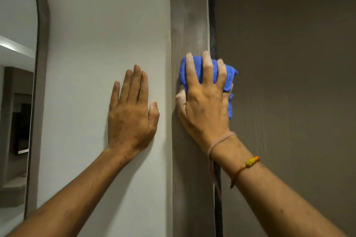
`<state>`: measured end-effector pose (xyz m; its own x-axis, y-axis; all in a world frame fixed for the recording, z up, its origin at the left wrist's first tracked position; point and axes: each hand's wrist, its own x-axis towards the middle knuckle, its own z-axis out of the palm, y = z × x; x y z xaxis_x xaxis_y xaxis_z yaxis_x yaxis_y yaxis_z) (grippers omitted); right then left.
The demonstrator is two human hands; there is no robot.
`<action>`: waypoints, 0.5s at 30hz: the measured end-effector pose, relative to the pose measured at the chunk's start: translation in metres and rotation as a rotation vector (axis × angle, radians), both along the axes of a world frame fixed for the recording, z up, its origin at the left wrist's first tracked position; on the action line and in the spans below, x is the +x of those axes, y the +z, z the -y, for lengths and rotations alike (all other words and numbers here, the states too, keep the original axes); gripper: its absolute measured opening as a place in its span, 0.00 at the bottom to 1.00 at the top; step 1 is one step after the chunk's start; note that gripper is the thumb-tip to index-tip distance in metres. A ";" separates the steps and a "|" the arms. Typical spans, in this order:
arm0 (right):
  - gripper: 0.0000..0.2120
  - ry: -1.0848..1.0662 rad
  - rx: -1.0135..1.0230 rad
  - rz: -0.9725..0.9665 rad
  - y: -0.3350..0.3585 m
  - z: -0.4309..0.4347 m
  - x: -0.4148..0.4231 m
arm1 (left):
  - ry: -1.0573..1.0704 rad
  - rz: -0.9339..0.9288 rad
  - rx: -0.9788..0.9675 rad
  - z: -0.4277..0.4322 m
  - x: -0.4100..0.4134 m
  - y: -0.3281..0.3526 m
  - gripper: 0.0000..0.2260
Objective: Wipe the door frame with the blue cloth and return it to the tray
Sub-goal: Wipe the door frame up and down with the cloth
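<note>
A grey-brown wooden door frame runs vertically through the middle of the view. My right hand presses a bunched blue cloth flat against the frame, fingers spread over it, with part of the cloth hanging past the frame's right edge. My left hand lies flat on the pale wall to the left of the frame, fingers together, holding nothing. The tray is not in view.
A brown door fills the right side, with a dark gap between it and the frame. An arched mirror with a dark rim hangs on the wall at far left.
</note>
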<state>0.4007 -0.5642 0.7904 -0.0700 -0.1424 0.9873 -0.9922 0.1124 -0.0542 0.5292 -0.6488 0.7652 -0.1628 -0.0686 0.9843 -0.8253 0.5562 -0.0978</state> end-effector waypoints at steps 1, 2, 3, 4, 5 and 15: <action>0.30 -0.009 -0.008 -0.027 0.017 0.001 -0.001 | 0.003 -0.005 0.002 0.001 0.000 0.000 0.30; 0.30 -0.010 -0.013 -0.040 0.039 0.001 -0.001 | 0.005 -0.009 0.004 0.001 0.000 0.000 0.30; 0.30 -0.007 -0.013 -0.035 0.062 0.001 0.000 | 0.008 -0.011 0.004 0.002 0.000 0.000 0.30; 0.29 -0.009 -0.015 -0.026 0.084 0.002 0.002 | 0.010 -0.012 0.003 0.003 0.000 0.000 0.30; 0.29 -0.020 -0.022 -0.017 0.100 0.002 0.006 | 0.009 -0.011 0.002 0.003 0.000 0.000 0.30; 0.30 -0.049 0.031 -0.118 0.016 0.000 0.004 | -0.005 -0.010 0.003 0.002 0.000 -0.002 0.30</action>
<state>0.4043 -0.5645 0.8061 0.0387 -0.1718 0.9844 -0.9847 0.1609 0.0668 0.5289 -0.6505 0.7636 -0.1528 -0.0710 0.9857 -0.8237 0.5603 -0.0874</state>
